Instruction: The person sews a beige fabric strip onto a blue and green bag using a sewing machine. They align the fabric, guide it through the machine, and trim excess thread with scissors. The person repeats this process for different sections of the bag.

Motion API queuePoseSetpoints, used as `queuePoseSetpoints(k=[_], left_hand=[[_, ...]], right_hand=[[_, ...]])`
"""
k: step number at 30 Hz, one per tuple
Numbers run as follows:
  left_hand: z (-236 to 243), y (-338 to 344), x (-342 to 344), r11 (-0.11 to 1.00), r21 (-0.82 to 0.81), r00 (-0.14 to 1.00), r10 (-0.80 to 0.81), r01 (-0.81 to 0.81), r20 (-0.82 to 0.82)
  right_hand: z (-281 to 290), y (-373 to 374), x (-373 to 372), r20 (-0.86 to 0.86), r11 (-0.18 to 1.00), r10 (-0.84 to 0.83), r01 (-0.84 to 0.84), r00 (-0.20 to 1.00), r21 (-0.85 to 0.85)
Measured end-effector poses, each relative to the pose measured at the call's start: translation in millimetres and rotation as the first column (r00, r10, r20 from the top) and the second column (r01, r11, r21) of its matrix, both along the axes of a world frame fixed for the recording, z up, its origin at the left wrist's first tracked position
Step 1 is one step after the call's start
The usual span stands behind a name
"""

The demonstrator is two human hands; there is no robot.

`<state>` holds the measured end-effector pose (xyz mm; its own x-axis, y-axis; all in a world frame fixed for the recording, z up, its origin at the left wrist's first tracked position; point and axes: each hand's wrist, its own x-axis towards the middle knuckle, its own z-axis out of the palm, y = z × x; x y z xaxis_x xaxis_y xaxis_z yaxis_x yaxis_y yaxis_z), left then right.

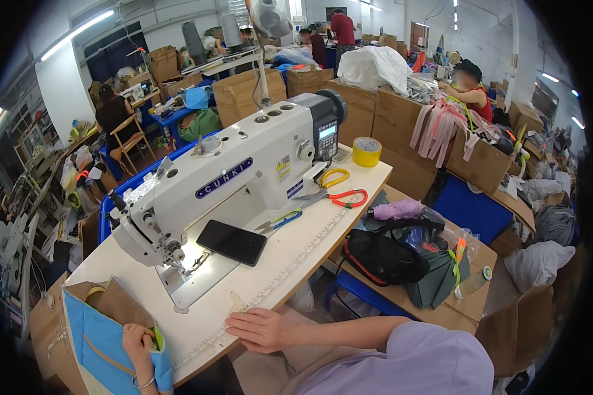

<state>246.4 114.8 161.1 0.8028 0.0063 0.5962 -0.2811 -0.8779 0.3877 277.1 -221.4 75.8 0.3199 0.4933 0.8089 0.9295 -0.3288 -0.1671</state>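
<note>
At the lower left, my left hand [138, 345] is closed over the edge of a bright blue fabric piece [99, 332], which has a tan strip, a brown inner side and a bit of yellow-green by my fingers. My right hand [260, 330] lies flat, palm down, on the table's near edge, beside a printed ruler strip; it holds nothing. Beyond both hands stands a white sewing machine [244, 148], its needle area lit. A black phone [232, 241] rests on the machine bed. Next to it are blue-green thread snips [283, 220].
Scissors with red and yellow handles [346, 197] and a yellow tape roll [367, 153] lie at the table's right end. A black bag [385, 253] sits on cardboard at the right. Cardboard boxes [402, 125], pink straps [438, 128] and several people stand or sit farther off.
</note>
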Motion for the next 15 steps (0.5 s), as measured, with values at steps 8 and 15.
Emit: queuePoseSetpoints(k=[8,15], left_hand=[[-0.7,-0.2,0.3,1.0,-0.008,1.0,0.003,-0.003,0.002],[0.9,-1.3,0.3,1.0,-0.007,1.0,-0.003,0.003,-0.004]], right_hand=[[1.6,0.2,-0.2,-0.002,1.0,0.001,-0.001,1.0,0.006],[0.7,0.1,-0.9,-0.01,1.0,-0.001,0.001,1.0,0.011]])
